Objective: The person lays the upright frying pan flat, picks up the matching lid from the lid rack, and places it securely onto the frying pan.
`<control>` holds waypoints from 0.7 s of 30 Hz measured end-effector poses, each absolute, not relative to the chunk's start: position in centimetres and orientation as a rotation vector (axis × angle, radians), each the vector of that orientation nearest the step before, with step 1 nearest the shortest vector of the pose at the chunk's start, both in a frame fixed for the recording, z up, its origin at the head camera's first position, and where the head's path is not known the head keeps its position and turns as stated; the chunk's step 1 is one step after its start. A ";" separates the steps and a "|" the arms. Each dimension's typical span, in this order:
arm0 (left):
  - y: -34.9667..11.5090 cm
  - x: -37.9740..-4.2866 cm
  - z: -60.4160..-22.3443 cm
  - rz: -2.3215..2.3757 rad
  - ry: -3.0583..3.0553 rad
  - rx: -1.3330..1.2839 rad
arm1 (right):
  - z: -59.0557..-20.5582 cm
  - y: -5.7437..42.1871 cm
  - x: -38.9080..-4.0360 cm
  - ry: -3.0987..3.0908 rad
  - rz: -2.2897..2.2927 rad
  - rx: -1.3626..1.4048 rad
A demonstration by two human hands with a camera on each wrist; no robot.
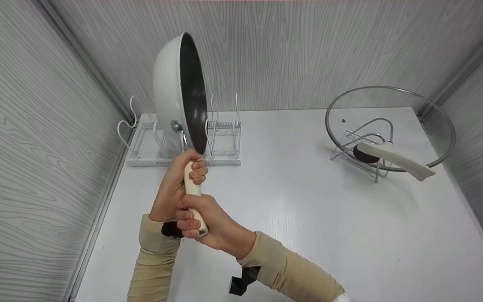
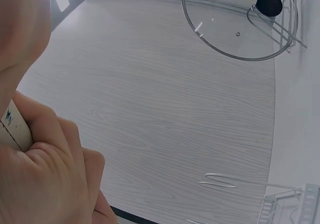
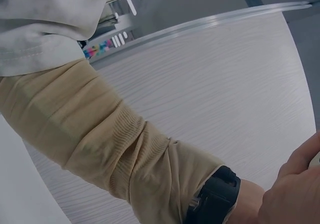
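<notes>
A frying pan (image 1: pixel 168 84), white outside and dark inside, is turned on its edge with its cream handle (image 1: pixel 192 184) toward me. My left hand (image 1: pixel 178 180) grips the handle close to the pan body. Lower down, near the handle's end, my right hand (image 1: pixel 212 222) holds it with curled fingers. Behind the pan is a white wire rack (image 1: pixel 141 161) with upright prongs; whether the pan touches it, I cannot tell. Fingers wrapped round the handle (image 2: pixel 17 126) also show in the left wrist view. Only a cut-off hand (image 3: pixel 295 196) appears in the right wrist view.
At the right, a large glass lid (image 1: pixel 417 126) with a cream and dark handle (image 1: pixel 396 159) leans in a small wire stand (image 1: pixel 352 161). Grey wood-grain walls (image 1: pixel 275 54) enclose the white tabletop (image 1: pixel 283 188) at the back and sides.
</notes>
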State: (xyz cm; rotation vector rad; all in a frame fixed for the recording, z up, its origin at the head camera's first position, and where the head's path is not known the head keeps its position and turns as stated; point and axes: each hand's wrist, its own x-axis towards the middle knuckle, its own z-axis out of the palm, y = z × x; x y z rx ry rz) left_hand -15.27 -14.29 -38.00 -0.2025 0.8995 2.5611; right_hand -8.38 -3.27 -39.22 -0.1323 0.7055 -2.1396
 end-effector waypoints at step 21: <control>-14.2 -12.7 -36.2 2.652 0.847 -0.078 | -38.0 -2.8 -6.1 0.772 -2.119 -0.236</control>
